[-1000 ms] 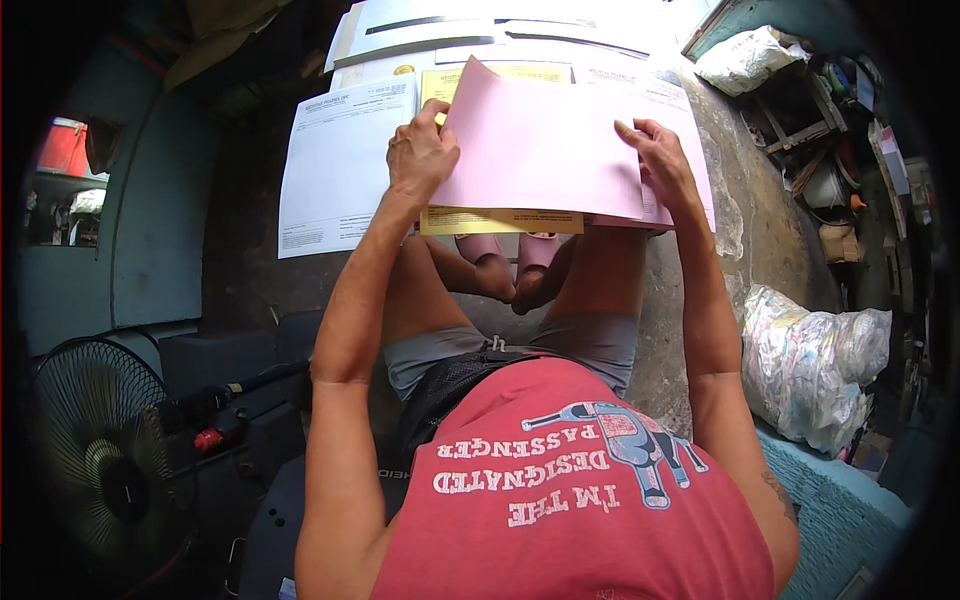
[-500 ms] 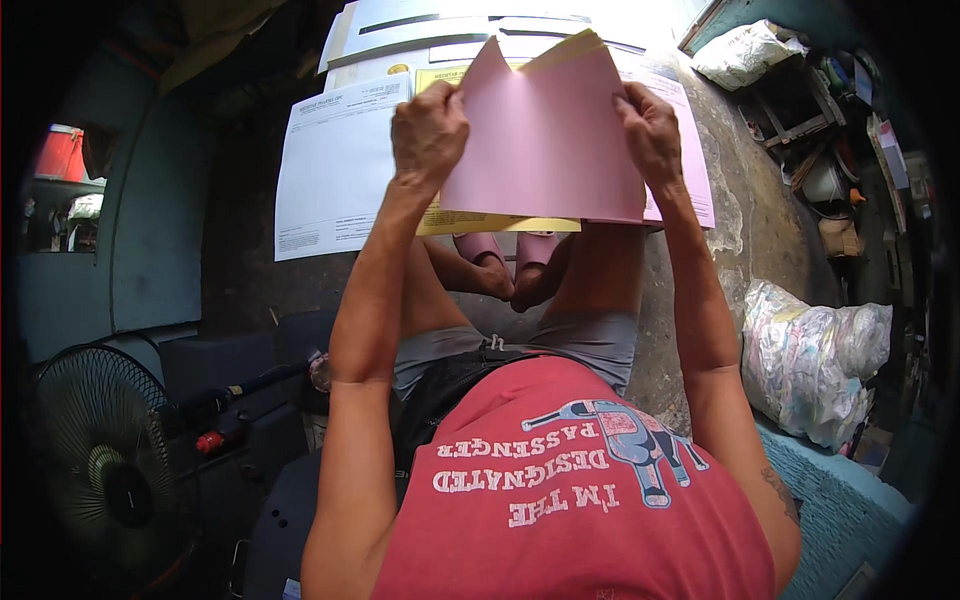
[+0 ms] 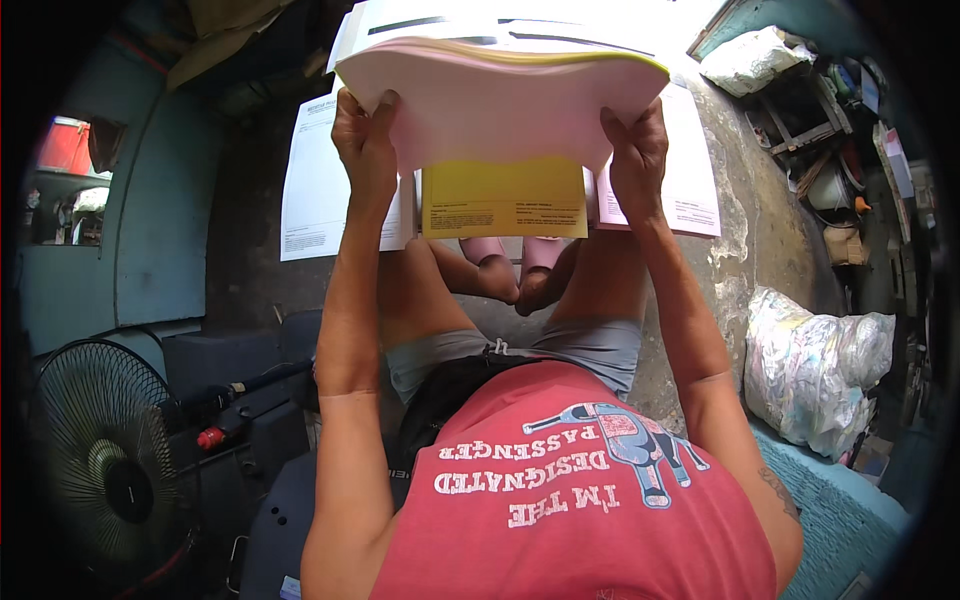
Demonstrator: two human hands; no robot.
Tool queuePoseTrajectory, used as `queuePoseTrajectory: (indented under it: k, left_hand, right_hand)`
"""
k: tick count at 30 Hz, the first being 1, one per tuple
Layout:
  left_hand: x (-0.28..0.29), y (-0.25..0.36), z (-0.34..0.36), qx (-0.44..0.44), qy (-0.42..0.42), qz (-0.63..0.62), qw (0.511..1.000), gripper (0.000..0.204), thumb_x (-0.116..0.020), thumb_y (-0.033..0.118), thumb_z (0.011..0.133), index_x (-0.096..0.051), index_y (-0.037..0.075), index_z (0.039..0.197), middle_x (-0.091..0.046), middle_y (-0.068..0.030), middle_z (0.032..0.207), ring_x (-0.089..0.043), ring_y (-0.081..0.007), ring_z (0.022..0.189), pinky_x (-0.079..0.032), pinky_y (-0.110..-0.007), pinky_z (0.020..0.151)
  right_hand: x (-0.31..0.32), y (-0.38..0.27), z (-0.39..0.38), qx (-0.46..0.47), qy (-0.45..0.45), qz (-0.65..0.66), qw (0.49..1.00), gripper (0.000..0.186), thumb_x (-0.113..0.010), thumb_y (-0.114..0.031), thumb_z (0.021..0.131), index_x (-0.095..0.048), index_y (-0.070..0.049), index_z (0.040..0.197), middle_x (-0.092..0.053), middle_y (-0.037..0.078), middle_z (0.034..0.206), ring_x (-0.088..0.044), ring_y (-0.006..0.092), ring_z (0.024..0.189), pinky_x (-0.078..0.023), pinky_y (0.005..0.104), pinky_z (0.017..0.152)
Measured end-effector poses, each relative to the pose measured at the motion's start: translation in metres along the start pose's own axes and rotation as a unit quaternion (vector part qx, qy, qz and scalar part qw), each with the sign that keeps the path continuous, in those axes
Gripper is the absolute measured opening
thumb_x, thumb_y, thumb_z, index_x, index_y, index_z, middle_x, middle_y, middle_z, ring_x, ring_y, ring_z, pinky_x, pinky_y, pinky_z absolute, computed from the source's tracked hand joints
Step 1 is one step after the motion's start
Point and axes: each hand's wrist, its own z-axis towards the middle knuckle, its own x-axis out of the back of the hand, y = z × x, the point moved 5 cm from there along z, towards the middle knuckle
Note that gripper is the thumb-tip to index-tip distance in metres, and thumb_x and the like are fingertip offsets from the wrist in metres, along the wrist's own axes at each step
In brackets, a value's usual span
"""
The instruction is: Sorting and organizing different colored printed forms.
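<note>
Both my hands hold up a bent stack of paper sheets [image 3: 500,120], pink on the side toward me with yellow edges showing at the top. My left hand [image 3: 366,145] grips its left end, thumb on the near face. At the right end, my right hand [image 3: 636,150] pinches it the same way. Below the held stack lies a yellow printed form [image 3: 503,200]. White printed forms [image 3: 318,190] are to its left, and pink printed forms [image 3: 660,185] to its right, partly behind my right hand. The table under them is mostly hidden.
More white paper [image 3: 400,22] lies at the far side. A standing fan [image 3: 115,470] is at my lower left. On the right are a plastic-wrapped bundle [image 3: 810,365], a white sack [image 3: 755,58] and a cluttered wooden frame [image 3: 815,115].
The held sheets went from upright and folded to spread wide and tilted flatter. My hands moved lower and the left one further left, uncovering the yellow form below.
</note>
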Motion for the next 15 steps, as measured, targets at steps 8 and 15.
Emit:
queuePoseTrajectory:
  k: [8, 15]
  left_hand:
    - [-0.007, 0.019, 0.005, 0.011, 0.001, -0.064, 0.998, 0.014, -0.075, 0.011, 0.091, -0.064, 0.008, 0.098, -0.065, -0.0010, 0.091, -0.066, -0.0124, 0.092, -0.050, -0.033, 0.092]
    - [0.012, -0.005, -0.005, 0.020, 0.003, -0.039, 0.999, 0.030, -0.078, 0.010, 0.086, -0.069, 0.009, 0.115, -0.073, -0.0039, 0.099, -0.067, -0.0167, 0.101, -0.055, -0.040, 0.093]
  right_hand:
    - [0.007, -0.003, -0.001, -0.055, -0.060, 0.051, 0.995, 0.022, -0.064, -0.010, 0.096, -0.053, -0.003, 0.114, -0.059, 0.007, 0.106, -0.059, 0.0145, 0.102, -0.050, 0.0328, 0.091]
    - [0.003, 0.006, -0.010, -0.072, -0.047, 0.039, 0.996, 0.024, -0.070, -0.014, 0.096, -0.054, -0.003, 0.111, -0.060, 0.009, 0.109, -0.061, 0.0168, 0.108, -0.051, 0.0356, 0.095]
